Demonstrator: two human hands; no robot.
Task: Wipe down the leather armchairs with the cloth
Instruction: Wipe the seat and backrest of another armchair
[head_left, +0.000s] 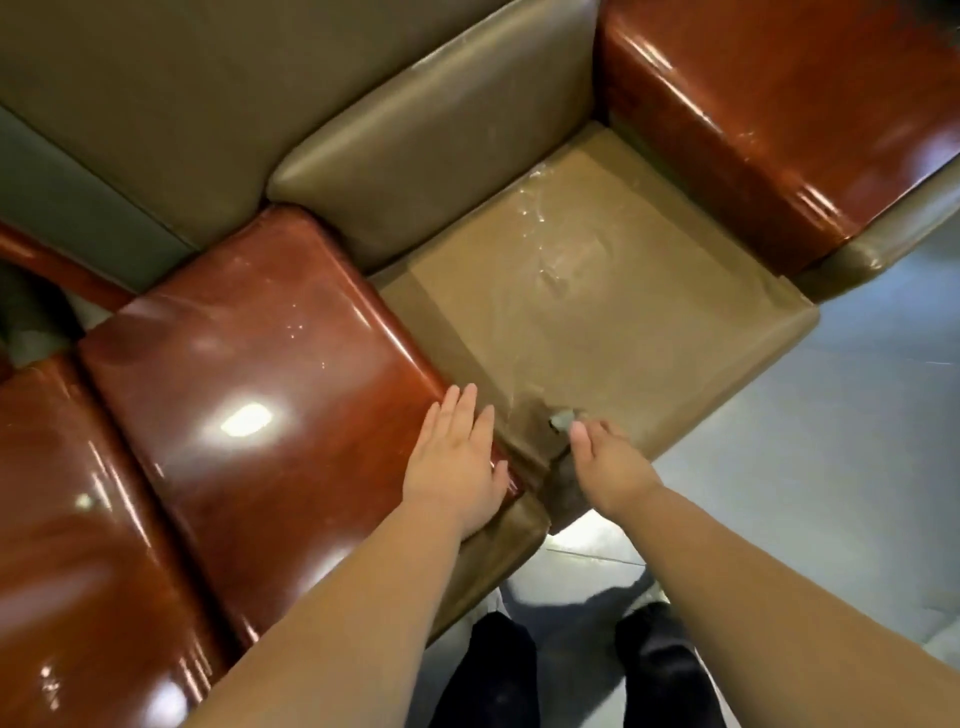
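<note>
While left fingers (470, 410) lie flat, cloth (563, 419) touches right fingers (582, 434).

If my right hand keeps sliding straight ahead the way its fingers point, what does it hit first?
Probably the small grey scrap lying just past the right hand at its fingertips, on the taped brown seat cushion. Whether they already touch is unclear.
</note>
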